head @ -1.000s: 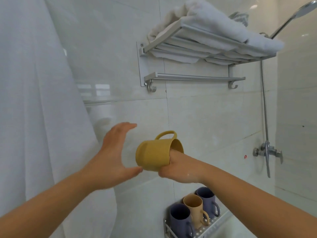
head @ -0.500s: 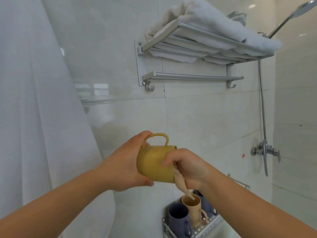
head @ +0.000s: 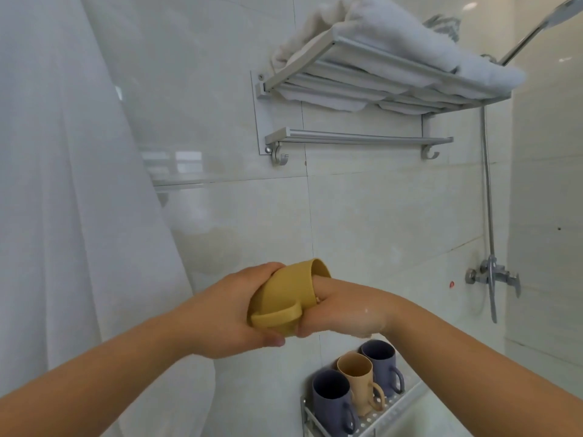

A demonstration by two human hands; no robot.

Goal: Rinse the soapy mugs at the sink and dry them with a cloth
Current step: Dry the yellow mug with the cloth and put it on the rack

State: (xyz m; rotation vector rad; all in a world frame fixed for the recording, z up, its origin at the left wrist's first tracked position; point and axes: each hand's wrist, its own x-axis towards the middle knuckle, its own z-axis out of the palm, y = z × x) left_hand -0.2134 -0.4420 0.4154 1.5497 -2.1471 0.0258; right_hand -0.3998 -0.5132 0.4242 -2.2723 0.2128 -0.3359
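Pale glossy wall tiles (head: 394, 216) fill the background, with a white curtain (head: 63, 184) hanging at the left. High on the wall a metal towel rack (head: 356, 140) carries folded white towels (head: 394, 36); a shower hose (head: 488, 200) runs down to a chrome mixer valve (head: 492, 275) at the right.

Centre of view: yellow mug (head: 284, 294) held in the air between both hands, in front of the wall and above the lower shelf. It lies tipped on its side, mouth turned up and to the right, handle facing the camera near the bottom.

Left hand (head: 227, 313): grip closed around the base and body of the mug, fingers curled over the top, thumb underneath.

Right hand (head: 344, 307): fingers pushed inside the mouth of the mug, thumb pressed against the outside by the rim, so the grip pinches the mug wall. Skin looks wet (small droplets at the wrist). A scrap of pale material shows at the rim between fingers and mug; too small to identify.

Below, a perforated metal shelf (head: 394, 411) holds three upright mugs in a row: purple mug (head: 331, 402) nearest, tan mug (head: 358, 383) in the middle, second purple mug (head: 380, 364) behind. All three touch or nearly touch.
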